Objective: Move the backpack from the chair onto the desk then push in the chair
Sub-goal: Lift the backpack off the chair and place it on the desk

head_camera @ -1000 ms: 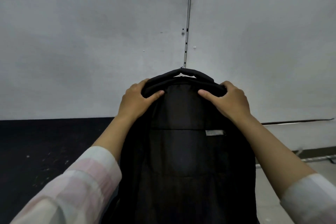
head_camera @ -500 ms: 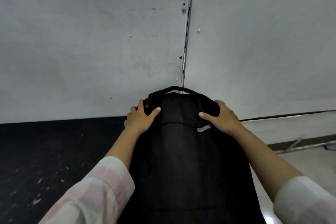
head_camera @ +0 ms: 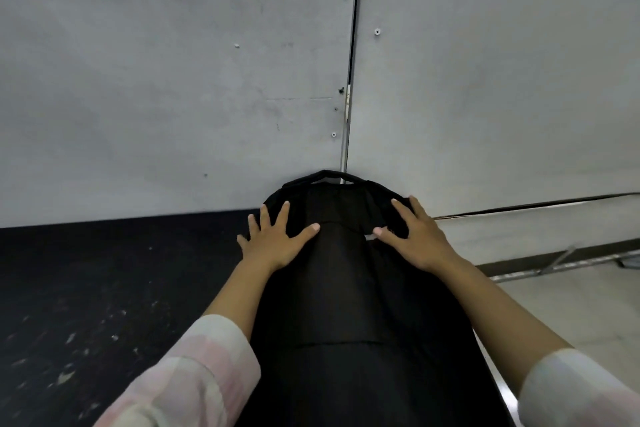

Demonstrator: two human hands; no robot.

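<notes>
Left hand (head_camera: 277,246) fingers (head_camera: 283,215) spread apart and flat on the top left shoulder of the black backpack (head_camera: 346,305), thumb angled inward, not gripping. Right hand (head_camera: 415,239) the same on the top right: fingers (head_camera: 400,208) splayed, palm pressed on the fabric, nothing clamped. Both sleeves are pale pink-and-white check, pushed up the forearms.

The backpack lies on the dark tabletop (head_camera: 104,288), its top end with the carry handle (head_camera: 329,176) up against the grey wall panel (head_camera: 173,80), its body running back toward the person. A small pale label shows just beside the right thumb. Right of the bag a light floor (head_camera: 571,305) and a metal rail are visible. The chair is not in view.

Judgement: the fabric dents under the palms, so it is soft-sided and will slump rather than stand stiff; weight can't be read, probably moderate. Cloth looks matte, not slippery. Best holds are the carry handle or the padded top shoulders where the hands now rest. The bag seems placed; pushing in the chair is the likely remaining step.
</notes>
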